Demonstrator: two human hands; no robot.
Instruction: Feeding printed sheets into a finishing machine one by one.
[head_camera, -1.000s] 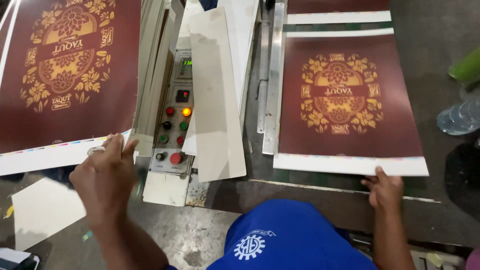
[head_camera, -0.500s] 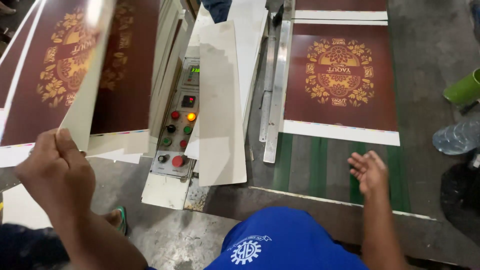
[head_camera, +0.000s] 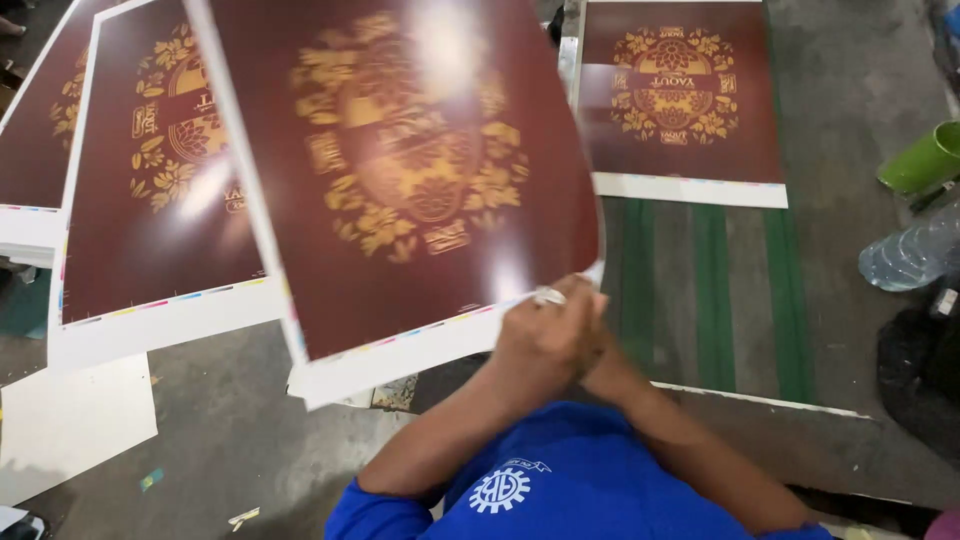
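My left hand (head_camera: 545, 335) is closed on the lower right corner of a large printed sheet (head_camera: 400, 170), dark red with a gold ornament and a white margin; a ring shows on one finger. The sheet is lifted and tilted, blurred, filling the view from about 10 o'clock to 1 o'clock of my hand. My right hand is tucked behind the left one at the same corner; only its forearm (head_camera: 680, 440) shows, running off toward 4 o'clock, so I cannot tell whether that hand grips the sheet or how its fingers stand. At 9 o'clock lies a stack of like sheets (head_camera: 150, 200), flat, with a second stack (head_camera: 30, 150) just beside it at the far left edge. At 1 o'clock another red sheet (head_camera: 680, 100) lies flat on a green-striped belt (head_camera: 710, 290). At 3 o'clock, well apart, a green cup (head_camera: 920, 160) lies tipped and a clear plastic bottle (head_camera: 905, 255) lies on its side. A white blank sheet (head_camera: 70, 425) rests on the grey floor at 8 o'clock. My blue shirt (head_camera: 560, 490) fills 6 o'clock.
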